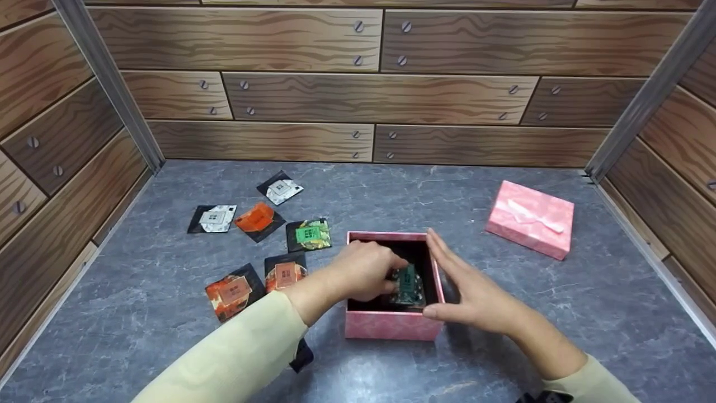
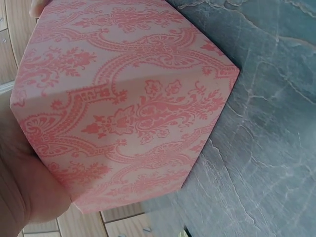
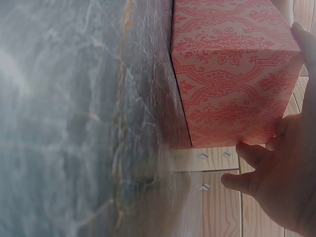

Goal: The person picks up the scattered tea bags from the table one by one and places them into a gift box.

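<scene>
Plank-patterned walls (image 1: pixel 291 39) close me in at the back and on both sides, their upper parts cut off by the view, with grey metal strips (image 1: pixel 112 84) running up the back corners. Below them spreads a blue-grey, marble-veined surface (image 1: pixel 391 196). My pale sleeves, the left one (image 1: pixel 224 347) and the right one (image 1: pixel 598 383), run out of the picture at the bottom. The pink patterned box (image 1: pixel 391 326) sits uncovered before me, its inside mostly dark; its lid (image 1: pixel 531 218), with a bow, lies off to the right. My right hand (image 1: pixel 475 296) is spread along the box's right side, thumb at the near corner. My left hand (image 1: pixel 363 271) is bent down inside, apart from the right, thumb and forefinger at the dark green packet (image 1: pixel 409 284) there; whether they pinch it I cannot tell, my other fingers being hidden. Six packets (image 1: pixel 309 234) lie to the left, one partly behind my sleeve. I can't make out the small black thing (image 1: pixel 303 356) below that sleeve.
</scene>
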The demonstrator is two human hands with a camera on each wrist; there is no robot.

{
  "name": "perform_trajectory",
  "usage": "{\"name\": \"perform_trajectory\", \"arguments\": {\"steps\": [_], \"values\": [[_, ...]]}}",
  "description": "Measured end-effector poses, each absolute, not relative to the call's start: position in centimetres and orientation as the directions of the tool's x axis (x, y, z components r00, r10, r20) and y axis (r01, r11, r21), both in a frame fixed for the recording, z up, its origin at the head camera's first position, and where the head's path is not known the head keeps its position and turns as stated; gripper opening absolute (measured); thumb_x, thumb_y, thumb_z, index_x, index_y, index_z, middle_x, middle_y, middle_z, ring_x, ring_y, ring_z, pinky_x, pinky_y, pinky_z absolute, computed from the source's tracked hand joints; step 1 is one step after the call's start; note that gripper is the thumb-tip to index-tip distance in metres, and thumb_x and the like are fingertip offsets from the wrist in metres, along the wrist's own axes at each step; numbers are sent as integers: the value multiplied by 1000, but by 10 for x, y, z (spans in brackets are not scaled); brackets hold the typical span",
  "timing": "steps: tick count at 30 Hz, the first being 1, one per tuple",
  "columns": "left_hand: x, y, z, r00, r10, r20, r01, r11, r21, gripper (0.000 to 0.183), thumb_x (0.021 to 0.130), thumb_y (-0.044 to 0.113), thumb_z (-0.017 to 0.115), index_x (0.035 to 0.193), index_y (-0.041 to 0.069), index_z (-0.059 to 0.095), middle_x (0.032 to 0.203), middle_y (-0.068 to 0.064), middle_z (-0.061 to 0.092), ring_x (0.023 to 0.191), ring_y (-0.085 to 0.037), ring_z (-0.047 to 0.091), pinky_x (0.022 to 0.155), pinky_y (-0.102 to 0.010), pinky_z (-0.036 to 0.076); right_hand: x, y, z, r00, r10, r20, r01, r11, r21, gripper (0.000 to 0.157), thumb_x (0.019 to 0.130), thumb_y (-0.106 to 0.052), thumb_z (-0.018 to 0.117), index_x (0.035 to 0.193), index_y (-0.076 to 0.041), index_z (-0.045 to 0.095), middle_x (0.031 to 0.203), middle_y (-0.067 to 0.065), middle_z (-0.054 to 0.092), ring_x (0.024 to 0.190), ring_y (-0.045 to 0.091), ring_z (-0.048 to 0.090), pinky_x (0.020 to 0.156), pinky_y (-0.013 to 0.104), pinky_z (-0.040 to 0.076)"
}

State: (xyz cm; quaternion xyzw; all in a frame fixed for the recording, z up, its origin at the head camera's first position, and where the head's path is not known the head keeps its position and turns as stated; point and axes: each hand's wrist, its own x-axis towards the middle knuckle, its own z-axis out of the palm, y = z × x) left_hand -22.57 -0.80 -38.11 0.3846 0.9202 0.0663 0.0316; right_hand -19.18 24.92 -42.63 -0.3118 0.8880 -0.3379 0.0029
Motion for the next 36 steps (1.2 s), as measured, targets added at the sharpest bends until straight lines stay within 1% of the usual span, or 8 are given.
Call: {"name": "perform_trajectory", "arguments": {"steps": [6, 13, 17, 20, 23, 29, 32, 36], "values": [[-226, -5, -381, -716, 695, -65, 688, 719, 99, 28, 94, 35, 80, 122, 27, 79, 108, 2, 79, 100, -24, 74, 84, -48, 58, -189, 249, -423, -822, -541, 180, -523, 591, -614, 116, 86, -51, 83, 172, -18, 13, 178, -1, 4, 156, 41, 22, 118, 69, 25], [-224, -1, -382, -736, 665, -124, 669, 743, 14, 26, 95, 37, 78, 118, 27, 76, 107, -1, 78, 102, -25, 74, 83, -50, 57, -190, 249, -423, -817, -546, 184, -533, 593, -604, 116, 86, -51, 83, 172, -20, 12, 178, 0, 4, 157, 39, 21, 119, 68, 25], [-224, -1, -382, -741, 657, -139, 662, 749, 8, 31, 95, 38, 78, 123, 28, 76, 110, -1, 78, 105, -25, 73, 86, -50, 56, -190, 249, -425, -817, -547, 182, -531, 591, -607, 116, 86, -51, 83, 172, -20, 11, 178, 0, 5, 157, 40, 22, 118, 68, 26], [-224, -3, -381, -735, 666, -129, 668, 744, 37, 36, 95, 37, 79, 129, 28, 76, 115, -1, 78, 108, -25, 72, 89, -50, 55, -191, 249, -426, -816, -548, 185, -532, 586, -611, 116, 86, -50, 83, 172, -17, 12, 178, 1, 5, 156, 42, 22, 118, 69, 26], [-224, -5, -379, -716, 691, -99, 687, 723, 75, 37, 95, 36, 80, 130, 25, 76, 117, -1, 78, 110, -26, 72, 91, -50, 56, -191, 248, -426, -816, -548, 186, -532, 583, -614, 115, 86, -49, 83, 172, -17, 13, 178, 2, 6, 156, 41, 23, 118, 68, 27], [-224, -18, -363, -680, 733, 12, 721, 666, 193, 33, 97, 30, 79, 127, 17, 77, 106, -2, 79, 97, -23, 74, 91, -44, 59, -190, 248, -425, -820, -544, 180, -528, 594, -607, 115, 87, -51, 82, 172, -19, 12, 178, 6, 8, 155, 42, 24, 118, 69, 28], [-226, -31, -351, -681, 728, 83, 717, 638, 282, 33, 99, 28, 77, 129, 16, 76, 98, -3, 79, 88, -22, 74, 87, -43, 59, -190, 248, -424, -825, -538, 174, -520, 600, -609, 116, 86, -52, 82, 172, -20, 11, 178, 2, 6, 155, 44, 24, 117, 71, 28], [-228, -55, -332, -724, 677, 136, 664, 629, 404, 41, 102, 25, 74, 140, 11, 70, 105, -7, 80, 91, -21, 74, 89, -41, 59, -190, 247, -423, -831, -531, 167, -510, 606, -610, 118, 85, -52, 83, 172, -20, 10, 178, 0, 4, 156, 45, 22, 116, 72, 26]]}}
